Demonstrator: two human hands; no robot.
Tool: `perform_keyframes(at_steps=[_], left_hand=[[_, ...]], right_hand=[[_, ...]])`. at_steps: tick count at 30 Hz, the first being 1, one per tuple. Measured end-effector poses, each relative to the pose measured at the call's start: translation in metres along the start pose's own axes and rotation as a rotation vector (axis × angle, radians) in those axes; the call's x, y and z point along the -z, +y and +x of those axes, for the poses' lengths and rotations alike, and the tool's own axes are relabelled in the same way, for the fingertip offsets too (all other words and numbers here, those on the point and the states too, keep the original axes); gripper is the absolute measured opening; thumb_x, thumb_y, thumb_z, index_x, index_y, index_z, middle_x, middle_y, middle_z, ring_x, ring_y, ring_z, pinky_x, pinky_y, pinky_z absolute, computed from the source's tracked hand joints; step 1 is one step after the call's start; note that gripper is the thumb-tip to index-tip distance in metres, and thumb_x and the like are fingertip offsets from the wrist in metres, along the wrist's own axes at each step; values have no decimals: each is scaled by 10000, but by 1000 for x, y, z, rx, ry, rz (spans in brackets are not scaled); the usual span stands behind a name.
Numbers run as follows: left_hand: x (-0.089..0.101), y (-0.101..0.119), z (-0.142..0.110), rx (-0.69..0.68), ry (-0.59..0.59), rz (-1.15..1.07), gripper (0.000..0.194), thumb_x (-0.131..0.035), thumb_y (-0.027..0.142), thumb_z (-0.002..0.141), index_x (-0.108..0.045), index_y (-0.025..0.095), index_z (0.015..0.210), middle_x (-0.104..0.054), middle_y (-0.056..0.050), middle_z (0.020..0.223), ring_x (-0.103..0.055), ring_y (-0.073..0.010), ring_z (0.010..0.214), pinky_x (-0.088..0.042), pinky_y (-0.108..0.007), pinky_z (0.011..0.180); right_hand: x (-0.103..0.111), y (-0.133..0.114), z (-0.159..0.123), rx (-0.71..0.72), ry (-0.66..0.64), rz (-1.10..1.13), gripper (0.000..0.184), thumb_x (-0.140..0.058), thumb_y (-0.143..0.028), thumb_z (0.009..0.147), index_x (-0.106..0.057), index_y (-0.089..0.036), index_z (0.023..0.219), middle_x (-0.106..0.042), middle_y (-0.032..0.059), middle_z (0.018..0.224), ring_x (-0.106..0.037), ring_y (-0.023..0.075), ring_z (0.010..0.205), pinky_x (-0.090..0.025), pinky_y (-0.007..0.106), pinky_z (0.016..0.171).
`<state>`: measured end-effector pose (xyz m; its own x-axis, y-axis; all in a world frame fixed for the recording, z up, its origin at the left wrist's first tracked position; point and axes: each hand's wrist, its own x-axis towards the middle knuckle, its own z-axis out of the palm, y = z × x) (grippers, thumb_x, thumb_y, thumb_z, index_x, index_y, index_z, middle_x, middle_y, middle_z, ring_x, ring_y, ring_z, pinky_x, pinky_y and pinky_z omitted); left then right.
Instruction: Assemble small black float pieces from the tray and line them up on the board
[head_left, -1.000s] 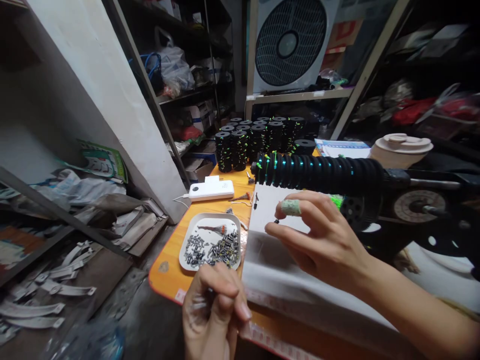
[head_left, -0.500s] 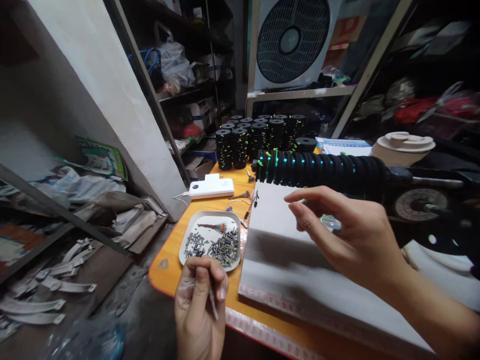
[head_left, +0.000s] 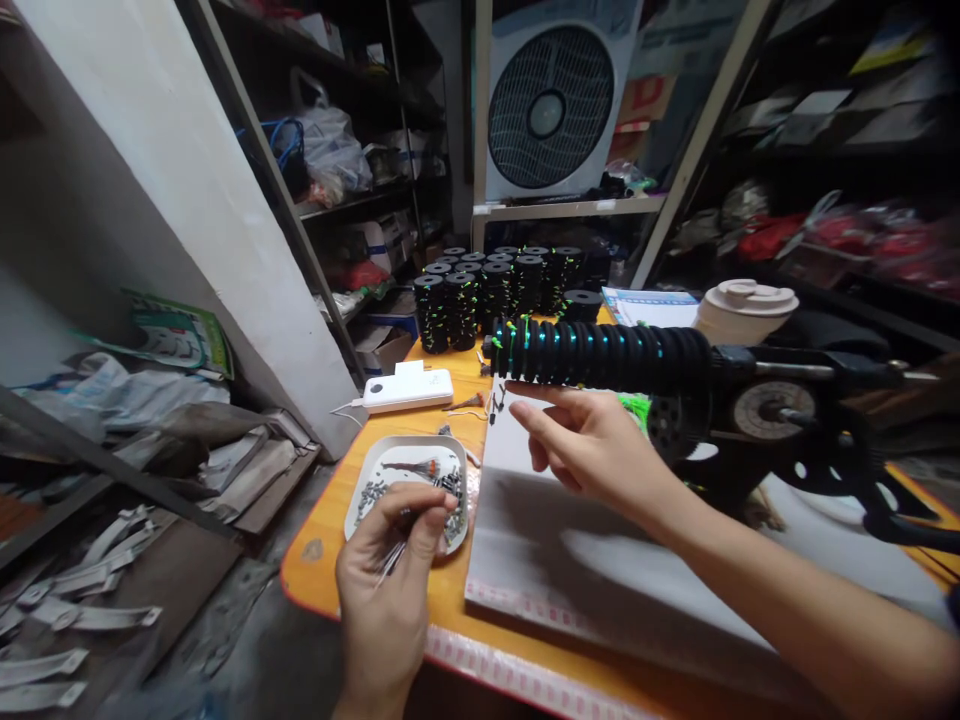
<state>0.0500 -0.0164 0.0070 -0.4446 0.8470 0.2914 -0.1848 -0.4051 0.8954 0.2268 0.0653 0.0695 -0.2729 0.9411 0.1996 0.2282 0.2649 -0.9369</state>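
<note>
My left hand (head_left: 394,570) is closed in a pinch, with part of a thin grey rod (head_left: 391,562) showing in the palm. It is over the near edge of a square white tray (head_left: 352,512), which holds many small metal pieces and a brush (head_left: 411,467) with an orange band. To the right, my right hand (head_left: 592,440) reaches out below a horizontal stack of black rings (head_left: 607,352), wound with green and blue shiny thread, on a black machine (head_left: 780,410). Its index finger stretches towards the stack's left end, and the thumb is apart from it. Contact cannot be made out.
A white power bank (head_left: 409,390) with a plug-like block lies behind the tray. Several upright stacks of black rings (head_left: 495,295) stand at the back of the orange table (head_left: 319,575). Beneath my right hand is a white board (head_left: 525,560). A lidded cup (head_left: 746,310) stands behind the machine.
My right hand has moved left, towards the left end of the ring stack, its index finger straighter. My left hand has turned and moved slightly up and left. The camera view has shifted.
</note>
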Motion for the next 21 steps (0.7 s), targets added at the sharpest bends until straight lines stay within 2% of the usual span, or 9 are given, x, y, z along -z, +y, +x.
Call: perform_keyframes(at_steps=[3, 6, 8, 10, 13, 16, 19, 21], left_hand=[[-9, 5, 1, 38, -64, -110, 75, -776, 301, 818, -776, 228, 832, -666, 2, 644, -589, -92, 587, -478, -148, 569], [-19, 10, 4, 103, -149, -153, 93, -735, 316, 858, -753, 229, 886, -557, 33, 603, -509, -70, 551, -418, -147, 537], [-28, 12, 12, 100, -207, -49, 133, -710, 327, 873, -739, 218, 945, -520, 38, 633, -464, -68, 549, -381, -159, 515], [-38, 13, 24, 37, -271, 96, 175, -685, 326, 883, -731, 205, 1000, -520, 37, 659, -445, -77, 558, -371, -181, 519], [-55, 13, 43, -54, -326, 235, 229, -690, 303, 862, -740, 177, 1047, -544, 31, 660, -449, -94, 567, -376, -214, 539], [-68, 10, 57, -127, -313, 325, 247, -702, 283, 838, -754, 140, 1031, -565, 20, 653, -457, -111, 565, -382, -247, 556], [-75, 6, 62, -223, -267, 416, 190, -712, 257, 812, -765, 123, 937, -585, 3, 670, -477, -131, 595, -390, -278, 611], [-78, 3, 64, -266, -246, 461, 147, -728, 238, 788, -766, 133, 884, -578, 6, 656, -483, -142, 605, -384, -291, 635]], right_hand=[[-11, 7, 5, -25, 94, 146, 438, -631, -517, 888, -725, -114, 1033, -585, -34, 511, -402, 52, 311, -288, 182, 316], [-21, 13, 6, -35, 176, 273, 452, -696, -551, 819, -716, -118, 947, -575, -39, 523, -409, 47, 324, -302, 175, 305], [-24, 15, 5, -38, 213, 333, 460, -713, -569, 789, -704, -127, 918, -562, -48, 521, -403, 44, 329, -305, 171, 301], [-25, 17, 2, -43, 217, 366, 470, -711, -585, 780, -700, -135, 914, -556, -55, 516, -408, 45, 330, -319, 172, 304], [-21, 20, -1, -63, 148, 367, 488, -718, -593, 770, -708, -131, 927, -561, -57, 503, -425, 48, 314, -341, 178, 315], [-16, 23, -3, -86, 50, 329, 497, -708, -595, 789, -706, -124, 948, -569, -57, 506, -441, 46, 306, -338, 174, 326], [-14, 24, -2, -104, -24, 267, 439, -622, -555, 900, -683, -126, 972, -556, -70, 528, -445, 42, 324, -342, 166, 340], [-15, 26, -1, -122, -69, 211, 357, -569, -472, 975, -659, -127, 989, -594, -53, 621, -504, 53, 405, -418, 175, 397]])
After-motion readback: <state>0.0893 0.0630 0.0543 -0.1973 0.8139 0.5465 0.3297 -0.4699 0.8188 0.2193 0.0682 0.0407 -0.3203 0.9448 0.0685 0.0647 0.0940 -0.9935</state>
